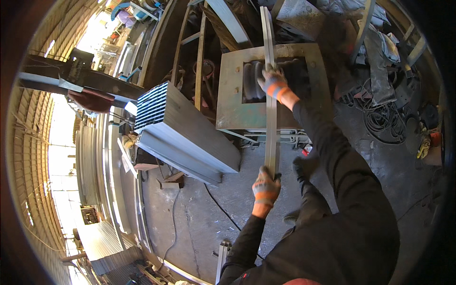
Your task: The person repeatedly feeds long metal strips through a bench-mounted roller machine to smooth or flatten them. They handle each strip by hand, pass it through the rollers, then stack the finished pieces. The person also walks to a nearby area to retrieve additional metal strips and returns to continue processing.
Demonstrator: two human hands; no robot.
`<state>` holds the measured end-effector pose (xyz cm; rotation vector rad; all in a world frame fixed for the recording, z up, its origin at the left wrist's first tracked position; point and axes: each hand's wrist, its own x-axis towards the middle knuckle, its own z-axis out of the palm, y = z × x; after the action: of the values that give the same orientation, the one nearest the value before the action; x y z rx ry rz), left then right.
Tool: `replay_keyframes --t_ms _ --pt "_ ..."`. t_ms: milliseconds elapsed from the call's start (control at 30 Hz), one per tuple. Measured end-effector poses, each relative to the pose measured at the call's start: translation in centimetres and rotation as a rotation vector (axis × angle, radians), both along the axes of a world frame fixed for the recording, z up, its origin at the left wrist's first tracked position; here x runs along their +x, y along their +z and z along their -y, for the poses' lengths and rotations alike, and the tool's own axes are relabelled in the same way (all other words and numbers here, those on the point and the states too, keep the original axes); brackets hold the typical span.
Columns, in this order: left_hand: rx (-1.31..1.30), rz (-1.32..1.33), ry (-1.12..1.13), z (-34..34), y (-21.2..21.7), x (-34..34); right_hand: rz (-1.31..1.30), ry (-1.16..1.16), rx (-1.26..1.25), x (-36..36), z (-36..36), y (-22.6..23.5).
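Note:
A long, straight metal profile bar runs away from me over a square metal-topped machine. My left hand, in a grey and orange work glove, is closed round the near end of the bar. Farther along, my right hand, gloved the same way, grips the bar above the rectangular opening in the machine's top. Inside that opening sits a dark, ridged, roller-like part, partly covered by the bar and my right hand. Whether the bar touches this part, I cannot tell.
Left of the machine leans a thick stack of metal profiles. Cables cross the concrete floor, and coiled hoses lie at the right. Another short profile stands near my left forearm. Long bars lean behind the machine.

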<state>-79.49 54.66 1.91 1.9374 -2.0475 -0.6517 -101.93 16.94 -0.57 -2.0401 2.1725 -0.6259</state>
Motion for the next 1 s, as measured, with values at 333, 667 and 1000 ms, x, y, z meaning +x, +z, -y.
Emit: replay_keyframes --t_ms 333,667,1000 --pt "-0.039 0.066 -0.051 10.6 0.4 -5.6 0.026 -0.154 0.201 -5.4 9.3 -1.3" --pt "0.095 0.139 -0.036 -17.6 -1.6 7.7 0.237 -0.114 -0.215 9.0 -20.2 -3.5" --pt "0.269 0.233 0.066 -47.8 -6.8 25.3 0.250 0.048 -0.148 21.3 -48.6 0.8"
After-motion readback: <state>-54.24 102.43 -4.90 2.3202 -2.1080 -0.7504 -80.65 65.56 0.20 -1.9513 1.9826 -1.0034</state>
